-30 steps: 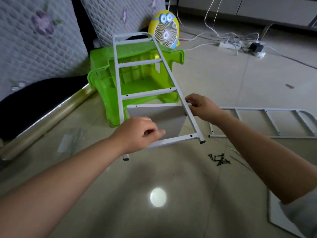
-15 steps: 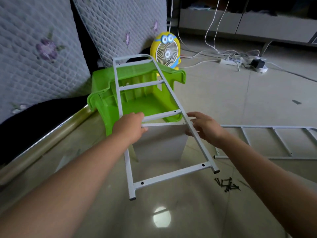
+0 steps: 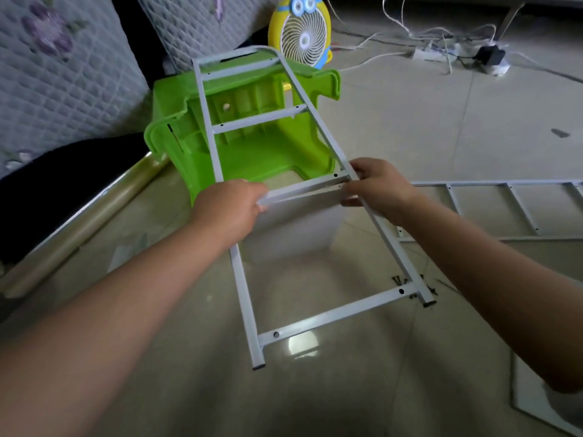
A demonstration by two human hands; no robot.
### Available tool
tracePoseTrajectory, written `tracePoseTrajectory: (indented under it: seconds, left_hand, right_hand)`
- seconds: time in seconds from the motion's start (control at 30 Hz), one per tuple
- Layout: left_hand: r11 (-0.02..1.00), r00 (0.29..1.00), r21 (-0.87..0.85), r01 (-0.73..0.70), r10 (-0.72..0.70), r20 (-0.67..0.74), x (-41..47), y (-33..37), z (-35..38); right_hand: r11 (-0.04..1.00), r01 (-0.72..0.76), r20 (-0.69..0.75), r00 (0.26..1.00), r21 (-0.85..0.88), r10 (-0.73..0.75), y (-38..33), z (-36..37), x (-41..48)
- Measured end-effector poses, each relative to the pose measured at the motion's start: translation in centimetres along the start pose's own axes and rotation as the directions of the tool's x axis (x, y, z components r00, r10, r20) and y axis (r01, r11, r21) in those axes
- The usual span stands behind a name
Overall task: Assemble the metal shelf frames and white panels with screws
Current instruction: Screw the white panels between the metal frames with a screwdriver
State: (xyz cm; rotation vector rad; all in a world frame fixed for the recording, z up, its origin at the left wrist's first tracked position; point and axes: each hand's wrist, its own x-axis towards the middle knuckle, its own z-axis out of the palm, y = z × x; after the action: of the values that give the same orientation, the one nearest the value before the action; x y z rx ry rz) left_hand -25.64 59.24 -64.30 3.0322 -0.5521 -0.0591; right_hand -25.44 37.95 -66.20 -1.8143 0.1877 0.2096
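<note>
Shifted up off the bottom rung, left hand (image 3: pixel 232 205) grips the metal frame (image 3: pixel 242 288) mid-rung; right hand (image 3: pixel 377 187) pinches the opposite rail, white panel (image 3: pixel 296 231) just beneath both grips.

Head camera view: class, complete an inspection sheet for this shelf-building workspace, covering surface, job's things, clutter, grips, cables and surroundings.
Surface: glossy beige tiled floor, reflecting a light.
Job's things: white metal ladder-shaped frame held tilted above the floor; white rectangular panel with its top edge against the frame's middle rung; second white metal frame lying flat, right; small black screws piled by the held frame's foot.
Clutter: green plastic stool on its side behind the frame.
Grips: left-hand grip curled round the middle rung's left end; right-hand grip holds the right rail there.
Cables: white cables and power strip, far right.
Surroundings: yellow cartoon desk fan; grey quilted padding, left.
</note>
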Motion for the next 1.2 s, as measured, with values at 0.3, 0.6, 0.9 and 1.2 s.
tracePoseTrajectory:
  seconds: [0.3, 0.6, 0.9, 1.2]
  left_hand:
    - [1.000, 1.000, -0.026, -0.004, 0.005, 0.022, -1.4, 0.6, -0.1]
    - [0.993, 1.000, 0.114, -0.007, 0.004, 0.030, -0.1, 1.7, -0.2]
    - [0.974, 0.989, -0.204, 0.098, -0.074, 0.124, 0.4, 0.6, -0.6]
    - [0.998, 0.996, 0.029, 0.052, -0.054, 0.067, -0.5, 0.1, -0.9]
  right_hand:
    - [0.990, 0.029, -0.033, 0.999, -0.136, -0.033, 0.9, -0.5, -2.0]
    - [0.979, -0.020, 0.031, 0.999, 0.201, 0.014, 1.5, -1.1, -1.7]
    - [0.999, 0.006, -0.054, 0.999, 0.039, -0.004, 1.6, -0.1, -1.5]
    - [0.994, -0.025, -0.147, 0.989, -0.102, 0.010, 0.0, -0.5, -1.7]
